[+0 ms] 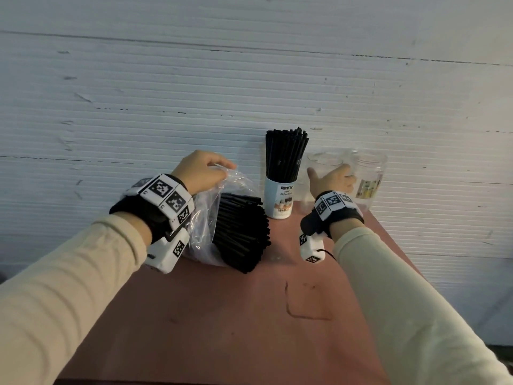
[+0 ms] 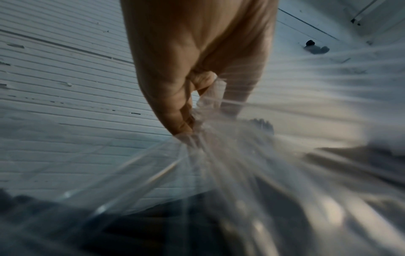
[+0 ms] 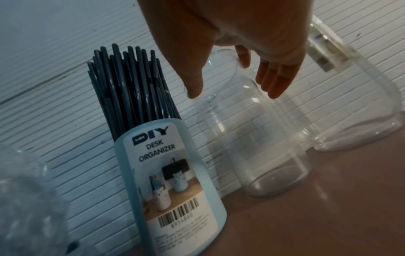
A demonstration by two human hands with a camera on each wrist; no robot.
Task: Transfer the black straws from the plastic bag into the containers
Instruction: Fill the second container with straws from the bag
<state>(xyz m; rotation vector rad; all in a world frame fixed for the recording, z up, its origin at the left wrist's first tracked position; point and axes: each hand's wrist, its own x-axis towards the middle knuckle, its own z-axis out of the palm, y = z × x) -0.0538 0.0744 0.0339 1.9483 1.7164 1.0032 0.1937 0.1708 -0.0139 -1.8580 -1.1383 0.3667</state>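
While the left hand [image 1: 200,171] pinches crinkled clear plastic bag [image 1: 204,218] film over its bundled black straws [image 1: 241,232], beyond the bag the right hand [image 1: 331,180], fingers spread, nears 1 smooth clear jar [image 1: 319,173] beside the straw-filled cylinder [image 1: 279,200].

Dim, cool light throughout. The head view is fairly sharp, bowing at its edges. In the left wrist view the plastic bag [image 2: 252,173] smears into blurred, glinting streaks. The right wrist view is soft, its tabletop [image 3: 317,216] faintly sheened.
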